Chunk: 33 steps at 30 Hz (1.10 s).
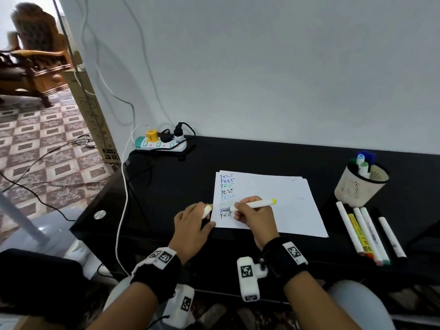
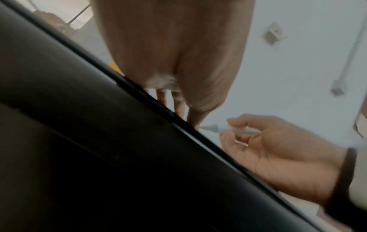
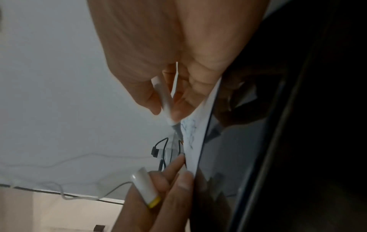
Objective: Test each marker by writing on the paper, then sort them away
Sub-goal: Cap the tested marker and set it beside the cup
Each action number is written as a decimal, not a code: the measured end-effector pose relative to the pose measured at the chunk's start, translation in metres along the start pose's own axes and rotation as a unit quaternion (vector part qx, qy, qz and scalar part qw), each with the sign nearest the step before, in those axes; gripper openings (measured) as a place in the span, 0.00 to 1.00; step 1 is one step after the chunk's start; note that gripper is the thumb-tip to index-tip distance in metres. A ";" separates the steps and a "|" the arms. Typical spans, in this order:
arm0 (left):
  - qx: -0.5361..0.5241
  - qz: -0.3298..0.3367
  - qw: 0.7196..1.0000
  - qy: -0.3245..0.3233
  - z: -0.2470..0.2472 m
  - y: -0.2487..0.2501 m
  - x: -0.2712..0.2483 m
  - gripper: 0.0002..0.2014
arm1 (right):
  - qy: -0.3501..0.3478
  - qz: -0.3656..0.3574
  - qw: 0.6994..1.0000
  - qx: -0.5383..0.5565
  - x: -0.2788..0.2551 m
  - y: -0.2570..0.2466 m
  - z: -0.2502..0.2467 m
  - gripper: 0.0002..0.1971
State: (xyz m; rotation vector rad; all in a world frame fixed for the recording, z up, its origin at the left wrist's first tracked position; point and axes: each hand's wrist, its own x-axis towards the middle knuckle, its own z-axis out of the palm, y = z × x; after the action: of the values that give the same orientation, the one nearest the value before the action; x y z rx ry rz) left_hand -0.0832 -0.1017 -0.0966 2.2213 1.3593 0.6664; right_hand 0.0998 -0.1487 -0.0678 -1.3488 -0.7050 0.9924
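right hand (image 1: 252,215) grips marker (image 1: 256,204), lying left-right, tip left on paper (image 1: 285,206) | left hand (image 1: 192,222) holds cap (image 1: 206,210) | 5 markers (image 1: 367,234) on tabletop (image 1: 262,158), 4 in cup (image 1: 360,184)

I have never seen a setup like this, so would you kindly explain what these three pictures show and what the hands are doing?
No machine here: a person wears three cameras. The head view looks down on a black desk; the other two views come from bands on each wrist.

The right hand holds a white marker with a yellow end in a writing grip, tip at the paper, where a column of "TEST" words is written. The left hand rests at the paper's edge and holds the marker's cap.

To the right lie five more markers beside a mesh cup holding others. A power strip sits at the back.
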 end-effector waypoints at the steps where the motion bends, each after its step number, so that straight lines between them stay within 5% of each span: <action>1: 0.005 0.009 1.000 0.007 0.002 -0.002 0.000 0.15 | -0.006 -0.013 1.000 -0.024 0.002 0.003 -0.001 0.06; 8: 0.037 0.047 0.998 0.020 0.009 -0.009 0.000 0.20 | -0.007 -0.066 0.983 -0.171 0.003 0.015 -0.001 0.11; 33: 0.022 0.039 0.999 0.012 0.011 -0.013 0.002 0.20 | -0.002 -0.109 0.976 -0.187 0.001 0.024 0.001 0.11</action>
State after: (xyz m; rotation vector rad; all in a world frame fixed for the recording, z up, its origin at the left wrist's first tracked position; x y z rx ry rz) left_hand -0.0840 -0.0960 -0.1127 2.3186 1.3180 0.6988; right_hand 0.0948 -0.1484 -0.0916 -1.5519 -1.0574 0.7081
